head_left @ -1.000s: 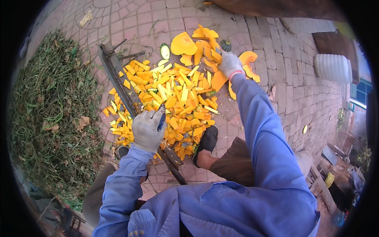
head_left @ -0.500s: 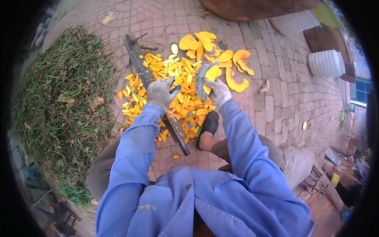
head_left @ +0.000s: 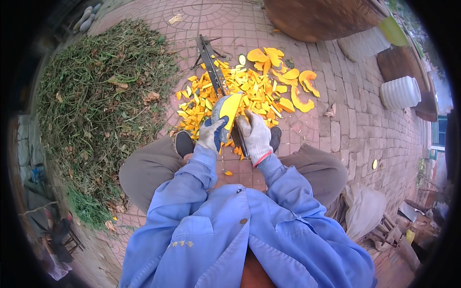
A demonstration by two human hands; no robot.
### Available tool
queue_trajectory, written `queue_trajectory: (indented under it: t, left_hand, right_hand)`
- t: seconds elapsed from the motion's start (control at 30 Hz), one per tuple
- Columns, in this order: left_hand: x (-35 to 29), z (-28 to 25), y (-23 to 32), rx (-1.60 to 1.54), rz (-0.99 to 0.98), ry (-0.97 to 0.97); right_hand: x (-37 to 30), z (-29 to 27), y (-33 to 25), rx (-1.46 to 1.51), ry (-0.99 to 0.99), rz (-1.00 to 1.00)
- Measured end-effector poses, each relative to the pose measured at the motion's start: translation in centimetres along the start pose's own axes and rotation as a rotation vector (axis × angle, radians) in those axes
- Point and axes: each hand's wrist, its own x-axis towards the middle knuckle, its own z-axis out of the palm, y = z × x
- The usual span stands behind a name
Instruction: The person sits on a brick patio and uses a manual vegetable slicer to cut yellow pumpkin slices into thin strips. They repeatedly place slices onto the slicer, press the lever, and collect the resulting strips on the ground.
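A thick pumpkin wedge [head_left: 230, 109] with grey-green rind and orange flesh is gripped in my gloved left hand [head_left: 210, 134]. The wedge lies over the middle of a long dark metal chopper [head_left: 210, 62], hiding part of it. At the chopper's near end, my gloved right hand [head_left: 258, 137] is closed around its dark handle, just right of the wedge. Chopped pumpkin pieces [head_left: 254, 89] are heaped under and around the chopper. Larger pumpkin slices [head_left: 302, 100] lie beyond the heap to the right.
A big pile of cut green vines [head_left: 105, 91] spreads on the left. At the back right stand a large brown vat [head_left: 317, 19] and a white ribbed tub [head_left: 400, 92]. My shoes [head_left: 184, 144] flank the chopper's near end. A pale sack [head_left: 363, 211] sits by my right knee.
The pumpkin wedge has passed from my right hand to my left and now lies across the chopper. My right hand has moved down to the handle. The view has shifted.
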Motion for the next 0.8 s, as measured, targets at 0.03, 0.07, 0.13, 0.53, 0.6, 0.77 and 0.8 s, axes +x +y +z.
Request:
queue_trajectory:
  t: [0.03, 0.07, 0.13, 0.53, 0.6, 0.77, 0.8]
  left_hand:
    - [-0.1, -0.7, 0.0, 0.030, 0.011, 0.073]
    - [-1.0, 0.5, 1.2, 0.085, -0.055, 0.137]
    - [2.2, -2.7, -0.2, -0.025, -0.006, 0.106]
    - [5.6, -2.0, -0.1, 0.169, 0.056, 0.298]
    - [5.7, -0.9, 0.0, 0.299, -0.007, 0.303]
    - [9.1, -5.4, -4.1, 0.179, 0.129, 0.359]
    - [8.6, -4.3, -2.8, 0.169, 0.085, 0.306]
  right_hand:
    - [-1.6, 1.0, 2.2, -0.187, 0.025, 0.018]
    - [-2.8, 2.5, 5.5, 0.034, -0.065, 0.234]
    - [-4.6, 5.3, 10.3, 0.497, -0.259, 0.648]
    - [0.9, -1.7, -1.0, 0.174, -0.487, 0.638]
    - [-1.0, 1.1, 5.6, -0.030, -0.355, 0.426]
    - [-3.0, 4.6, 7.0, -0.067, -0.334, 0.450]
    - [-2.3, 4.1, 6.1, -0.020, -0.350, 0.527]
